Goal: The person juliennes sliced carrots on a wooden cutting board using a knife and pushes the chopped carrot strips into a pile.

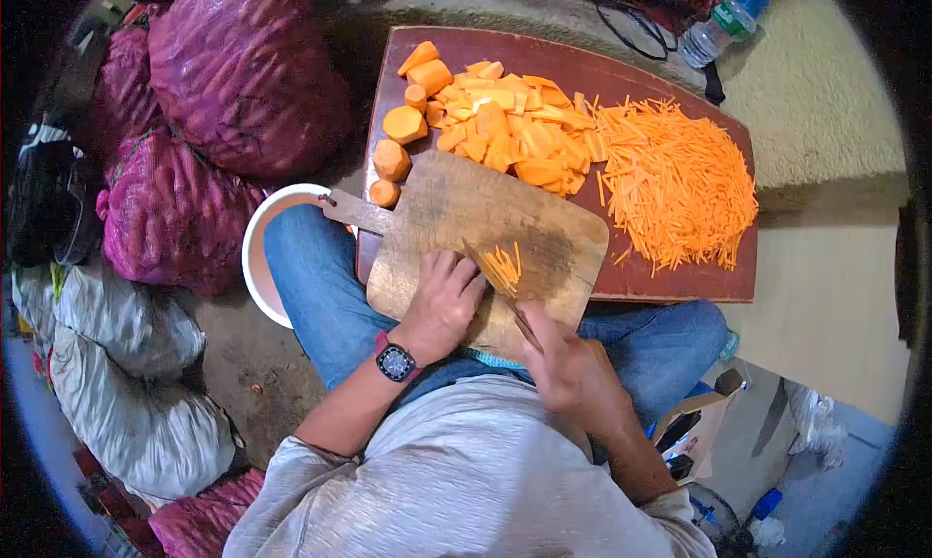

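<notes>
Orange carrot strips (503,269) lie in a small loose cluster on the worn wooden cutting board (437,199), just to the right of the knife (494,283). The blade runs slantwise between the strips and the left hand (445,305), whose fingers are bent and close together, knuckles up, their ends just beside the blade. Those fingertips are turned down and out of sight, so I cannot tell whether they pinch a piece of carrot or only press on the board. The right hand (571,364) is curled around the knife's handle, hiding most of it; how the thumb and fingers lie underneath does not show. The board's lower edge is partly covered by the hands and rests over the person's jeans (316,276).

Beyond both hands, on the dark red tabletop (670,284), the board overlaps the near edge of a pile of carrot slices (505,121), with thicker carrot chunks (403,124) at its left and a broad heap of carrot shreds (680,184) at its right. A white bowl (257,257) is partly hidden by the knee. The plastic bottle (718,33) has a green label (732,19) with lettering too small to read, and the wristwatch (396,364) has a dark face with details too blurred to make out. Dark rounded corners cut off the sacks (248,82) at left.
</notes>
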Motion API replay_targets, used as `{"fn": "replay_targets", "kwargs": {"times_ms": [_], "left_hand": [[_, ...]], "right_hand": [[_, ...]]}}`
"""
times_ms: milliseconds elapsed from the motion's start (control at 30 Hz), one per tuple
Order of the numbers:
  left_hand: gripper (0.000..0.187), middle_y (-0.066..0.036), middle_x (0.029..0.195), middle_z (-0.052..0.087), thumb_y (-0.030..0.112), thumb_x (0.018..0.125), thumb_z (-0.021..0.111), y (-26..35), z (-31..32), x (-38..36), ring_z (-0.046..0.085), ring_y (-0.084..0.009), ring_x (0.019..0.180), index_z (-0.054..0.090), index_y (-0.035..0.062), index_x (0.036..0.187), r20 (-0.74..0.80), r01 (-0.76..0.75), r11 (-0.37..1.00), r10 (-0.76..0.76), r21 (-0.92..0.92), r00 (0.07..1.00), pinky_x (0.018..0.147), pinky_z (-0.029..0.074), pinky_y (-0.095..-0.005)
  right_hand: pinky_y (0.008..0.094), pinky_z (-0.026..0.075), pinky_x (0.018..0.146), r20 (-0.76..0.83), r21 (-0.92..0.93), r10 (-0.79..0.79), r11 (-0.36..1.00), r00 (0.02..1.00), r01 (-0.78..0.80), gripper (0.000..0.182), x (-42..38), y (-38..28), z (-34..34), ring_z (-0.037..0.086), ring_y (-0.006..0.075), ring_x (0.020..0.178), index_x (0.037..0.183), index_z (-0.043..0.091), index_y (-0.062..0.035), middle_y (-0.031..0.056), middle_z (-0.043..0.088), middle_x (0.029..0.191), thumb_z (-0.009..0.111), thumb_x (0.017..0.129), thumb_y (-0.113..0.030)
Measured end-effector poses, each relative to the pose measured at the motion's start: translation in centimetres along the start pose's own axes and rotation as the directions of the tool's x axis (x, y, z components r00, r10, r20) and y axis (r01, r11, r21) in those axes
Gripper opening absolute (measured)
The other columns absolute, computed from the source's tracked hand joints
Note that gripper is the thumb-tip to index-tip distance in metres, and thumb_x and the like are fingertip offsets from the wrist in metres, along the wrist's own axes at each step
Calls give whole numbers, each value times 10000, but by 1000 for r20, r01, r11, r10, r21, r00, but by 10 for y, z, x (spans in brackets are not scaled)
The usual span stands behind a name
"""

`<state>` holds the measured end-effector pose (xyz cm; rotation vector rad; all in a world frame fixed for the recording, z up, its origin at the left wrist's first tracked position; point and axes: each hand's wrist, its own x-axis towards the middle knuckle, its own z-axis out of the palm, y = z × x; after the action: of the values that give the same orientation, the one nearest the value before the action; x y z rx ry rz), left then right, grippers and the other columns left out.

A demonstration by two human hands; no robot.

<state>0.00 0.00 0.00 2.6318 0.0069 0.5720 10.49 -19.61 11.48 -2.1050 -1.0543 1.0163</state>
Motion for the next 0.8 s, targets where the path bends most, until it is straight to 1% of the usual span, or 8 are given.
{"fn": "replay_targets", "kwargs": {"times_ms": [100,167,300,367,500,567,700,800], "left_hand": [[390,-164,1104,616,85,803,683,-3,0,-2,569,-359,1089,711,-55,1166,36,-7,999,8,-44,999,990,460,-508],[378,-166,1092,616,86,799,685,-1,2,-1,572,-365,1079,706,-59,1147,-7,-6,998,6,-55,1000,981,465,-511],[374,-171,1100,620,96,792,695,-3,2,0,574,-373,1072,703,-60,1131,-32,-11,999,10,-45,999,973,469,-514],[380,-176,1114,628,93,779,709,-4,2,-3,576,-376,1071,702,-58,1128,-10,-6,998,6,-56,1000,966,472,-512],[400,-182,1118,629,77,756,736,-3,3,-4,575,-378,1071,704,-56,1131,6,5,997,-5,-73,1000,963,470,-514],[447,-182,1113,628,71,709,769,-1,1,-2,577,-379,1068,704,-56,1134,-37,13,994,-17,-107,999,952,470,-518],[484,-179,1116,629,74,674,792,-2,2,-3,579,-381,1065,703,-55,1131,-73,4,996,-10,-84,997,937,474,-516],[494,-171,1103,629,74,663,797,-4,2,-4,577,-381,1059,704,-49,1133,-14,27,994,-29,-101,999,929,476,-510]], "right_hand": [[564,558,907,-20,-20,129,991,991,-129,474,5,1,7,673,520,1126,1481,491,-47,341,677,1219,605,1027,-123],[580,557,889,-60,-85,6,996,998,-11,462,26,9,15,677,528,1109,1470,490,-44,331,686,1206,596,1025,-113],[589,555,880,-76,-109,-14,994,997,5,464,17,2,4,677,531,1102,1467,490,-47,329,688,1208,598,1019,-106],[590,556,879,12,-49,117,992,993,-116,459,1,-3,1,679,526,1102,1463,492,-48,336,682,1214,597,1021,-120],[595,552,885,-60,-41,40,998,997,-42,464,22,11,17,682,532,1093,1471,483,-48,342,689,1196,584,1027,-141],[590,555,897,-56,-112,-2,994,998,-5,482,30,9,16,689,529,1090,1485,470,-43,338,701,1180,583,1027,-139],[582,560,891,-45,-68,13,998,999,-16,490,8,1,6,688,524,1094,1481,477,-35,331,707,1167,602,1014,-115],[578,562,883,-58,-17,34,999,998,-35,487,11,6,12,685,521,1105,1467,493,-33,332,702,1178,615,1000,-97]]}}
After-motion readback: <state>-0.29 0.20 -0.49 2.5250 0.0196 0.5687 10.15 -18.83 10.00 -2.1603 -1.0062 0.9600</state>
